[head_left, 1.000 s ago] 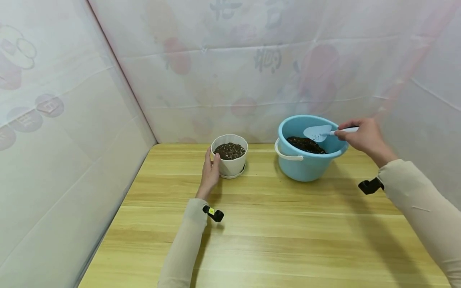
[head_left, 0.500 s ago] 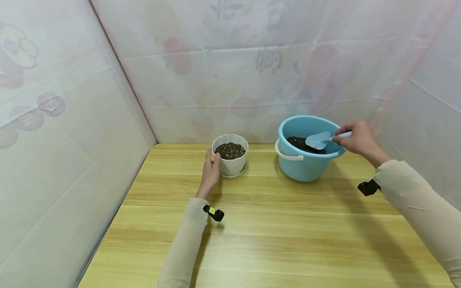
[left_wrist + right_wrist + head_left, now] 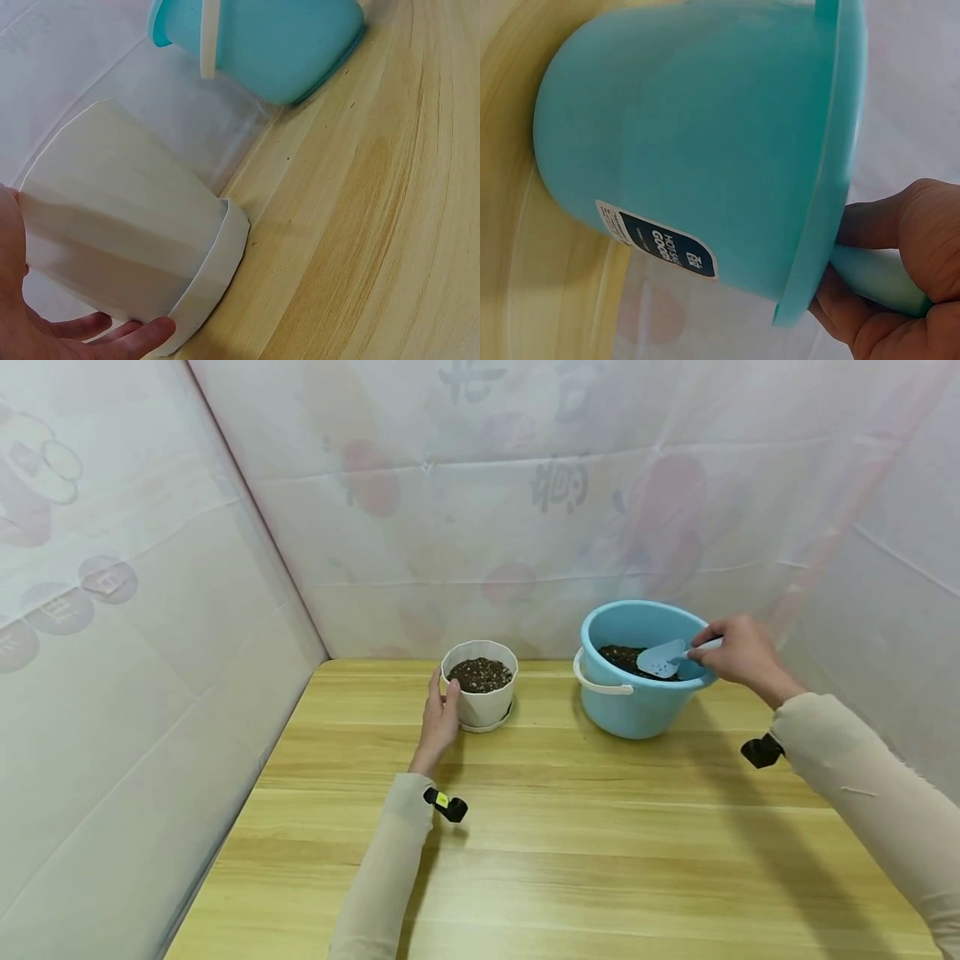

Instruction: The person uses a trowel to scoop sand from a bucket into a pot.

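Pale-blue trowel point(image 3: 663, 656): my right hand point(image 3: 738, 653) grips its handle, fingers curled round it; the blade dips inside the bucket, just above or touching the soil, I cannot tell which.
Right fingers point(image 3: 900, 247): wrapped round the handle just outside the bucket's rim, as the right wrist view shows.
Left hand point(image 3: 438, 720): fingers fairly straight, palm against the left side of the white pot, thumb toward its rim; steadying, not clutching.
Left fingertips point(image 3: 135, 335): lying by the pot's saucer, at table level.
White plastic flowerpot point(image 3: 480, 692): upright on its saucer near the back of the table, filled with soil almost to the rim.
Turquoise bucket point(image 3: 637, 702): upright to the right of the pot, apart from it, white bail handle hanging down; dark soil point(image 3: 630, 656) covers its bottom.
Wooden table point(image 3: 570, 827): carries both vessels; no spilled soil that I can see.
Progress, as I judge it: pot looks nearly full, so most of the filling seems done; at most a scoop or so is left, and the trowel looks empty now.
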